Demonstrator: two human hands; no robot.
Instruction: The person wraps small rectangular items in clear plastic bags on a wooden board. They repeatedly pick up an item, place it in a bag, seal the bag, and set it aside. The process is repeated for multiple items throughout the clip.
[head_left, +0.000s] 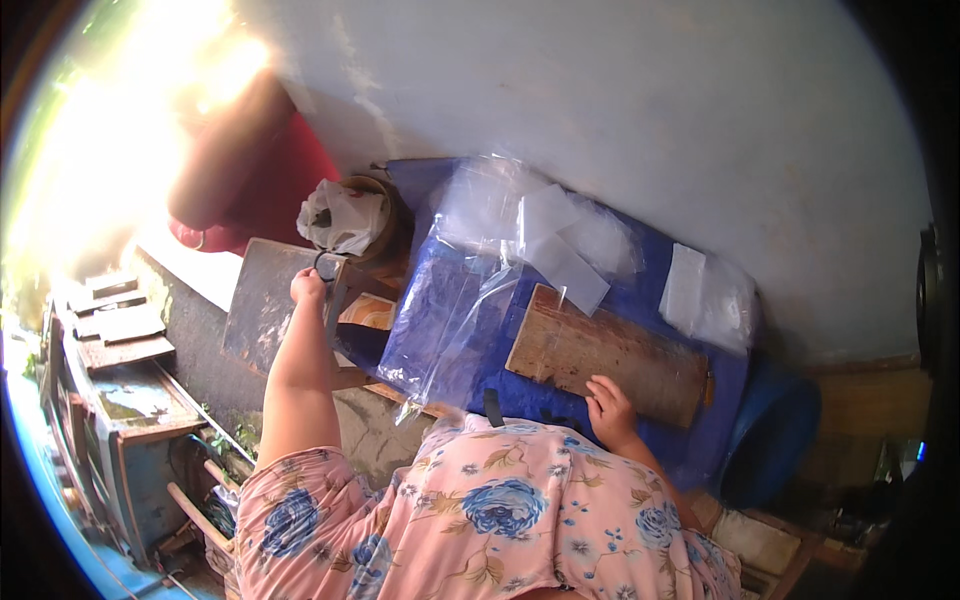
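Observation:
My left hand (307, 286) reaches out over a worn wooden box or stool (259, 307), its fingers closed on a thin black loop (321, 262); what the loop belongs to is unclear. My right hand (611, 411) holds nothing, with fingertips at the near edge of a worn wooden board (600, 349). Under the board a blue cover (517, 394) spreads over the table. Clear plastic sheeting (457, 300) lies on the cover's left part. Beyond the board are white translucent sheets (559, 247), and a stack of clear plastic bags (709, 296) rests at the right.
A bucket (390, 225) with a white plastic bag (345, 216) in it stands behind the box. A red container (255, 180) is farther left, beside bright glare. A blue drum or tub (776, 435) sits right of the table. The wall (637, 97) rises behind.

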